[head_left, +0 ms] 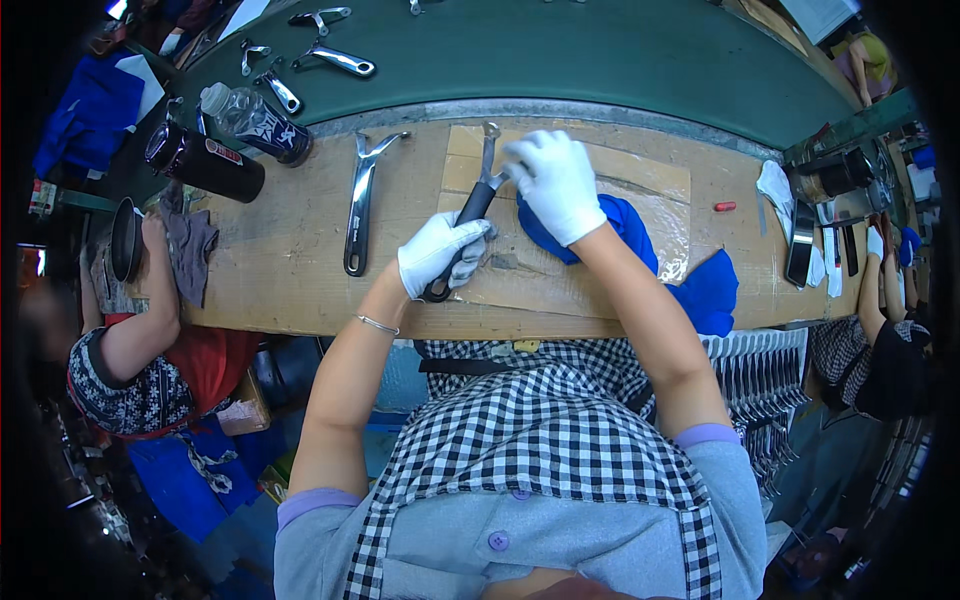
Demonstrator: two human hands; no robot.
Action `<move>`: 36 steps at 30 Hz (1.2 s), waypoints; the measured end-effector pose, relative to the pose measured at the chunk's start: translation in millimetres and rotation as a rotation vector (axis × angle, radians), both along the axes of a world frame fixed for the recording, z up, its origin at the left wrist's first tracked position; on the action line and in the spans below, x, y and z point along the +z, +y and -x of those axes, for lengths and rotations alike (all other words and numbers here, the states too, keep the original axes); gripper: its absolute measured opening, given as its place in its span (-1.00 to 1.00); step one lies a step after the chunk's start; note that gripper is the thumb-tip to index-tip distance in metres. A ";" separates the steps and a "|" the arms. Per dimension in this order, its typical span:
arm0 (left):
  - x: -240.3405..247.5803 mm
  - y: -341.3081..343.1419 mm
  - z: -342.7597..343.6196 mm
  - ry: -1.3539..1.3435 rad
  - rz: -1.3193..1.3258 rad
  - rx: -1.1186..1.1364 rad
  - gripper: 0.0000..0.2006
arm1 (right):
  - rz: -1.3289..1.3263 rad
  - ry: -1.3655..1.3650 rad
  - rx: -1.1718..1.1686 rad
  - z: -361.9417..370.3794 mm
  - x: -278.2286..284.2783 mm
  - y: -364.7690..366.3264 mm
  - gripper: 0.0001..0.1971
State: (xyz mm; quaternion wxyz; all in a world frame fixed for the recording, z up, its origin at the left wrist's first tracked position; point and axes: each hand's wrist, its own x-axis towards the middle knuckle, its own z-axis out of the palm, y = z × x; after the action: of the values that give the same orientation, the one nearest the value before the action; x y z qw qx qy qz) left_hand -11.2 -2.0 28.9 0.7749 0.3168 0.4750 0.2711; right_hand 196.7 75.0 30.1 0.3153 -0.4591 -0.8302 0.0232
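My left hand, in a white glove, is wrapped round the black grip of a forked handle. The fork is shiny metal and points away from me. My right hand, also in a white glove, is beside the forked end; its fingers are smeared by motion, and I cannot tell if they grip it. A blue cloth lies crumpled beneath my right wrist, partly covered by it. To the left, a second forked handle, chrome with a dark lower end, rests on the cardboard-covered bench.
A clear bottle and a dark tumbler lean at the back left. More chrome handles lie on the green belt. A phone and a red piece are right. Co-workers sit on both sides; the left one holds a pan.
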 end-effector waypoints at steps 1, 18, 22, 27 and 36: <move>0.1 0.2 0.1 -0.014 0.012 0.013 -0.78 | -0.041 0.061 -0.061 -0.2 2.6 -5.0 -0.77; 7.1 1.4 -27.8 0.395 -0.042 -0.008 -0.80 | 0.372 0.113 0.042 12.8 -21.2 -21.6 -0.83; 10.5 1.2 -30.9 0.473 -0.075 -0.015 -0.77 | 0.374 -0.021 0.062 3.0 -21.1 -23.9 -0.84; 11.1 0.8 -31.1 0.459 -0.089 -0.027 -0.78 | 0.383 0.098 0.009 0.7 -14.7 -23.1 -0.82; 8.3 0.1 -33.4 0.566 -0.178 -0.045 -0.78 | 0.413 0.080 0.030 -2.2 -13.7 -30.1 -0.81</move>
State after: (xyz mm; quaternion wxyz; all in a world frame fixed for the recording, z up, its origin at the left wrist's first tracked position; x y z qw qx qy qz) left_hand 22.2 -2.0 37.2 0.5868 0.4569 0.6394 0.1952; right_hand 198.9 44.9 16.4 0.2466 -0.5005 -0.8013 0.2158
